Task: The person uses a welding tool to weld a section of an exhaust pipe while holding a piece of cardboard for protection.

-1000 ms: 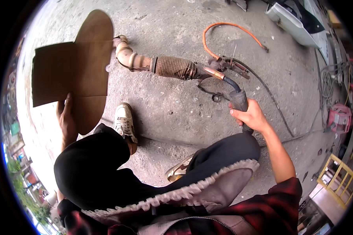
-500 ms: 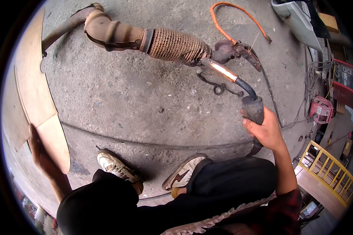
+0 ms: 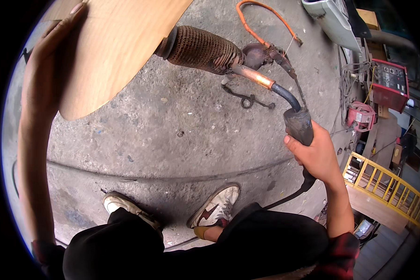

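Welding torch [image 3: 299,122] sits in the right hand [image 3: 316,155], fingers [image 3: 294,144] wrapped around its dark handle [image 3: 303,131], the sensible grip; likely light, stiff. Left hand [image 3: 41,86] holds a thin, probably bendable panel [image 3: 114,49]. Beyond the copper nozzle [image 3: 256,77], the rusty pipe [image 3: 198,50] on the floor [image 3: 149,135] looks heavy.

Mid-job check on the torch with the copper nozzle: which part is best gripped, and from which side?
Probably by the thick dark handle, coming from the near right, closed around it as the right hand is. The handle is straight and the widest part, while the thinner bent neck and copper nozzle angle away to the far left.
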Available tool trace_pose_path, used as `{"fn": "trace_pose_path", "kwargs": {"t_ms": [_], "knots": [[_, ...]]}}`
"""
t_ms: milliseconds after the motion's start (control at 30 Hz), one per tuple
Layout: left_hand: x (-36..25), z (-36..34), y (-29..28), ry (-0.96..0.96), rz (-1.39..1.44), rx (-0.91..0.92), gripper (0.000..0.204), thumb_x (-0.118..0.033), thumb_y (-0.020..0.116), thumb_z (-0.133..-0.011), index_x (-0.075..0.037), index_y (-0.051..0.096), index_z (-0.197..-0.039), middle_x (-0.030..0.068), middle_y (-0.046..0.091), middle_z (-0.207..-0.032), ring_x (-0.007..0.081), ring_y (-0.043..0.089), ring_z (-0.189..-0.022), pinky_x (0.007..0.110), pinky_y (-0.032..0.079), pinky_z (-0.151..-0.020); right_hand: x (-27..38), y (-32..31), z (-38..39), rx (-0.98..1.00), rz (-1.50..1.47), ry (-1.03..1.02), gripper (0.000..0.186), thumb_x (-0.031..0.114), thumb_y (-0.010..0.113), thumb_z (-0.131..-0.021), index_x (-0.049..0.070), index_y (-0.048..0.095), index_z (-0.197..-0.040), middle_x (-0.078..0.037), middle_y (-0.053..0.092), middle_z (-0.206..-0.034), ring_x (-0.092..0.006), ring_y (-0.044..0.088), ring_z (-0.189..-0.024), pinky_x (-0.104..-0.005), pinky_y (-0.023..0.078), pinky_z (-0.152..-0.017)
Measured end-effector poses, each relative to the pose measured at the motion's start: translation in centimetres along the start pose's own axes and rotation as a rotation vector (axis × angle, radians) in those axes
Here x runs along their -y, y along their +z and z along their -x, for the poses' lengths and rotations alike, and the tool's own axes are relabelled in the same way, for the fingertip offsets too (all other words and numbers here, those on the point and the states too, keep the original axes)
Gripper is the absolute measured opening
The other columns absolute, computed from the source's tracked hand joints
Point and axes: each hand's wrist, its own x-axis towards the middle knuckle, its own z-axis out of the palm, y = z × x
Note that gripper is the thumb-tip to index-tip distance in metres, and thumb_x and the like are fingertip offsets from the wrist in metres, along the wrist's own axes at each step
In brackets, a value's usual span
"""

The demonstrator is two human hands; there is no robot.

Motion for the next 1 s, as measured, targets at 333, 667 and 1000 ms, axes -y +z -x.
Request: {"fn": "trace_pose_path", "kwargs": {"t_ms": [333,667,1000], "knots": [[1.4,5.2,0.6,-0.234,0.441,-0.134,0.034,-0.032,0.055,-0.095,-0.001,0.063,-0.105,0.0050,0.064,-0.091,0.0059,0.059,-0.087,0.019,0.044,-0.081,-0.8,0.4,-0.8,0.119,-0.154,0.003,0.017,0.013,0.067,-0.085,0.002,0.054,-0.085,0.002,0.050,-0.062,-0.0062,0.046,-0.048,-0.0242,0.038,-0.044],[2.9,6.0,1.4,-0.294,0.499,-0.053,0.032,-0.030,0.060,-0.093,0.001,0.058,-0.099,0.0033,0.061,-0.085,0.0058,0.056,-0.076,0.020,0.044,-0.070,-2.0,0.4,-2.1,0.137,-0.185,-0.067,0.018,0.013,0.067,-0.084,0.002,0.054,-0.085,0.001,0.051,-0.062,-0.0070,0.047,-0.046,-0.0242,0.038,-0.043],[1.9,8.3,3.0,-0.382,0.578,0.024,0.027,-0.029,0.064,-0.091,-0.003,0.056,-0.090,0.0017,0.057,-0.079,0.0055,0.052,-0.069,0.020,0.041,-0.063,-2.0,0.5,-2.1,0.148,-0.197,-0.064,0.018,0.013,0.067,-0.084,0.002,0.053,-0.084,0.001,0.050,-0.061,-0.0068,0.046,-0.045,-0.0247,0.037,-0.042]]}}
